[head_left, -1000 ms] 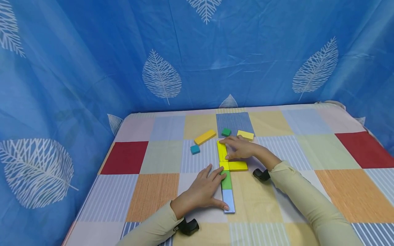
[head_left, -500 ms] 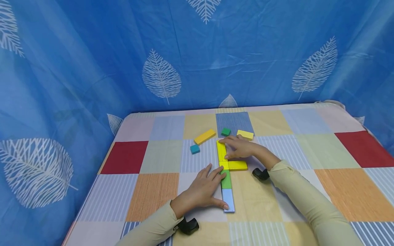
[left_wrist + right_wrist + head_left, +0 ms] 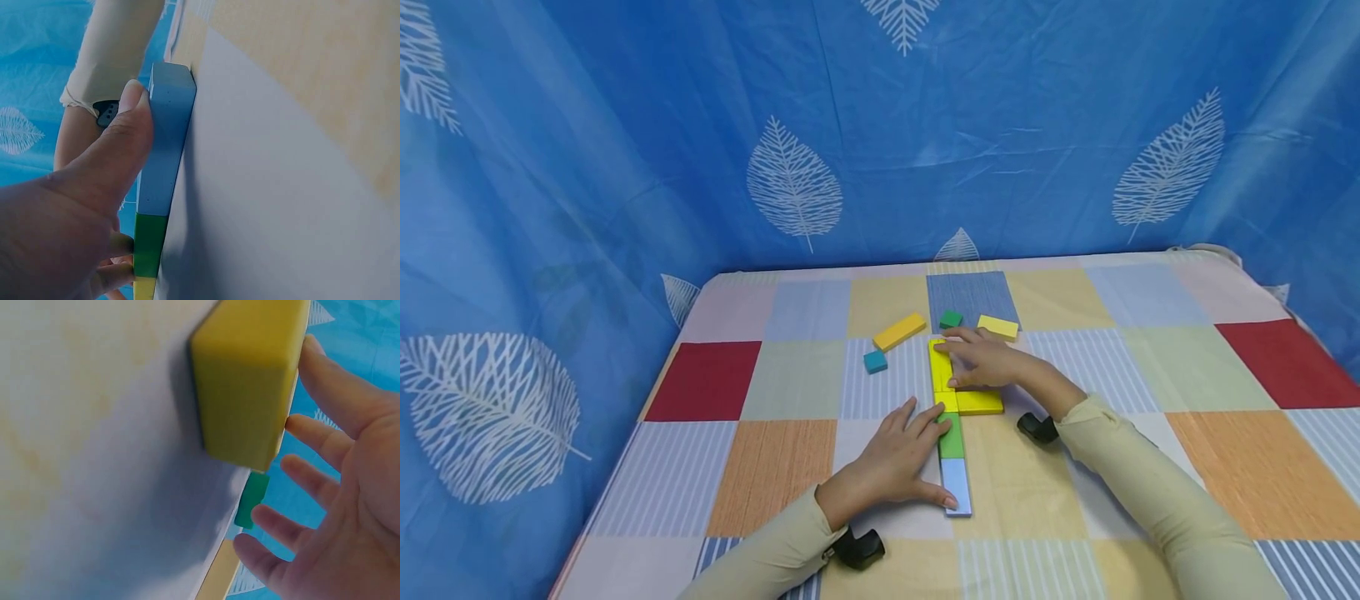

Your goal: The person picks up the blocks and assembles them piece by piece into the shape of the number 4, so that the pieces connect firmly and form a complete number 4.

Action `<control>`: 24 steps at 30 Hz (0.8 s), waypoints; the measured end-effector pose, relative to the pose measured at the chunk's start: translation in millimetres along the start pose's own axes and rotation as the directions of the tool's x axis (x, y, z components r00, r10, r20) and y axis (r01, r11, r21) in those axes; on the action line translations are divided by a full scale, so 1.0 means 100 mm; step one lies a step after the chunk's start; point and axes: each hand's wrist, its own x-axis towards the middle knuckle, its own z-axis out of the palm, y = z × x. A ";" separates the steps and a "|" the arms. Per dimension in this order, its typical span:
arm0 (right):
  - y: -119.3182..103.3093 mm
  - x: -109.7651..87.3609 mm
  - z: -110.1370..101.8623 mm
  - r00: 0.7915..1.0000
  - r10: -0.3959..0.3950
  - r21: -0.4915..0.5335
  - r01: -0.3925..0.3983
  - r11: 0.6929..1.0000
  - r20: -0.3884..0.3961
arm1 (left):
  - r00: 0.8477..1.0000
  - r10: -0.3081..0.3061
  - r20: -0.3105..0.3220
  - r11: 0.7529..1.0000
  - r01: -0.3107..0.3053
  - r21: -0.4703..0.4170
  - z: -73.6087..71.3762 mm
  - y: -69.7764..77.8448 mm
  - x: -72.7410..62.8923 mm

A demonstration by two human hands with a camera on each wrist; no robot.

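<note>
1. Your joined row of blocks lay on the patchwork cloth (image 3: pixel 1022 500), running away from you: light blue block (image 3: pixel 957 486) nearest, then green block (image 3: pixel 952 437), small yellow block (image 3: pixel 947 402) and long yellow strip (image 3: pixel 942 368) at the far end. You could not tell whether that strip was one piece or several.

2. A yellow side block (image 3: pixel 981 404) jutted to the right from the small yellow block, its end against the row.

3. Your left hand (image 3: pixel 891 458) was spread wide along the row's left side. Its thumb touched the light blue block near the close end; the forward fingertips met the row around the green and small yellow blocks. It gripped nothing.

4. Your right hand (image 3: pixel 988 360) reached over the long yellow strip from the right, thumb and fingers apart and loosely bent, tips on or right at the strip, pinching nothing.

5. Beyond the row, the cloth bore four loose blocks: an orange-yellow block (image 3: pixel 899 332) set at a slant, a teal block (image 3: pixel 876 362) near its lower end, a dark green block (image 3: pixel 951 319) and a pale yellow block (image 3: pixel 997 327) just past your right hand.

6. A blue leaf-printed curtain (image 3: pixel 880 125) hung behind the table.
</note>
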 end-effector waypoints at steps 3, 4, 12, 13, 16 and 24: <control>-0.03 -0.04 0.01 0.998 -0.043 -0.059 0.041 0.997 -0.034 | 1.000 0.001 0.001 1.000 -0.001 -0.007 -0.01 0.00 0.00; -0.04 -0.05 0.02 0.997 -0.059 -0.083 0.055 0.995 -0.047 | 1.000 0.002 0.000 1.000 -0.002 -0.011 -0.01 0.00 0.00; -0.15 -0.19 0.08 0.994 -0.075 -0.120 0.065 0.991 -0.083 | 1.000 0.004 -0.004 1.000 -0.004 -0.016 -0.02 0.00 0.00; -0.16 -0.21 0.08 0.994 -0.075 -0.118 0.066 0.991 -0.077 | 1.000 0.003 -0.004 1.000 -0.003 -0.015 -0.02 0.00 0.00; -0.18 -0.25 0.09 0.996 -0.075 -0.106 0.070 0.992 -0.052 | 1.000 0.001 -0.005 1.000 -0.001 -0.016 -0.02 0.00 0.00; -0.26 -0.41 0.11 0.997 -0.037 -0.010 0.038 0.999 0.069 | 1.000 0.006 -0.002 1.000 -0.006 -0.022 -0.02 0.00 0.01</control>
